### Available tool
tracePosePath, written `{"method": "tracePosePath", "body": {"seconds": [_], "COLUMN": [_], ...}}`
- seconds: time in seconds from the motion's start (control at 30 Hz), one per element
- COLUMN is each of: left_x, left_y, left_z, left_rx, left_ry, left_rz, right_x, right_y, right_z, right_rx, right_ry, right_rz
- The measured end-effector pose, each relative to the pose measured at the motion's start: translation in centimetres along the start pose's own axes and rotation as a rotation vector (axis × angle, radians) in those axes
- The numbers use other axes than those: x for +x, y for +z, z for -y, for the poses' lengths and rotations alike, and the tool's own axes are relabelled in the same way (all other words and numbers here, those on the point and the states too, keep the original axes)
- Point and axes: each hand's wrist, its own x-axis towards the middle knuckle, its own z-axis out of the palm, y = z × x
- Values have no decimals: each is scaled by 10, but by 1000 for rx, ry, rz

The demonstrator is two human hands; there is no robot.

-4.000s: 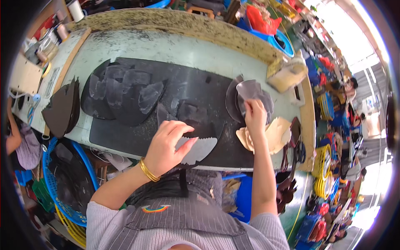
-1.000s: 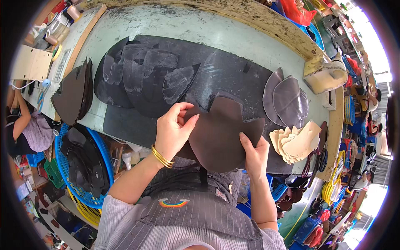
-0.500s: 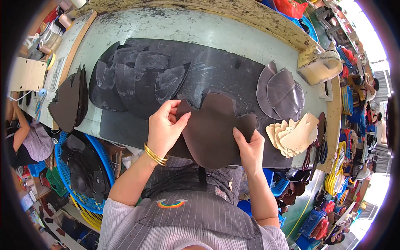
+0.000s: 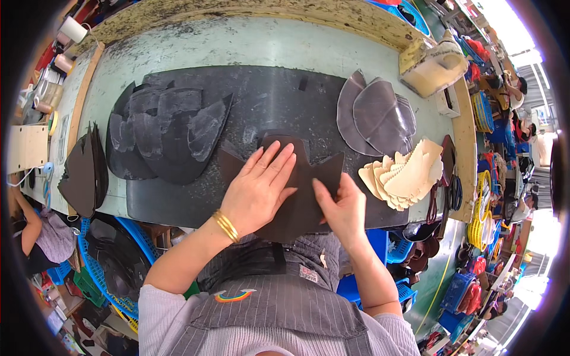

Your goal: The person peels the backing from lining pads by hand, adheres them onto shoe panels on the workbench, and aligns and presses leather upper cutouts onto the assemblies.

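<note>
A dark brown shoe-upper piece of leather-like sheet (image 4: 297,216), with pointed side wings, lies over the near edge of a black board (image 4: 261,89). My left hand (image 4: 258,190) rests flat on its upper middle, fingers stretched out. At the piece's right side, my right hand (image 4: 343,204) grips the edge, thumb on top and the other fingers partly hidden. Dark overlapping pieces with whitish smears (image 4: 172,121) lie on the board to the left. Shiny dark curved pieces (image 4: 383,115) and a fanned stack of cream scalloped pieces (image 4: 409,172) lie to the right.
Brown cut pieces (image 4: 83,172) stand stacked at the table's left. A blue basket (image 4: 92,270) with black pieces sits below them. A yellowish plastic container (image 4: 433,71) stands at the far right, beside the wooden rim (image 4: 237,15). Another person's arm (image 4: 28,207) shows far left.
My left hand has let go of the piece's left wing and now lies flat on it. The piece has come down toward the board; my right hand still grips its right side.
</note>
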Motion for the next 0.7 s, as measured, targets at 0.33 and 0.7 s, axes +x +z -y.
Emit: {"method": "tracePosePath", "body": {"seconds": [0.33, 0.7], "left_x": [11, -55], "left_y": [-11, -57], "left_z": [-9, 16], "left_rx": [94, 146], "left_ry": [79, -251], "left_rz": [162, -183], "right_x": [11, 31], "right_y": [-15, -77], "right_z": [-22, -9], "right_rx": [-210, -714], "right_ry": [-169, -365], "right_rz": [-172, -487]}}
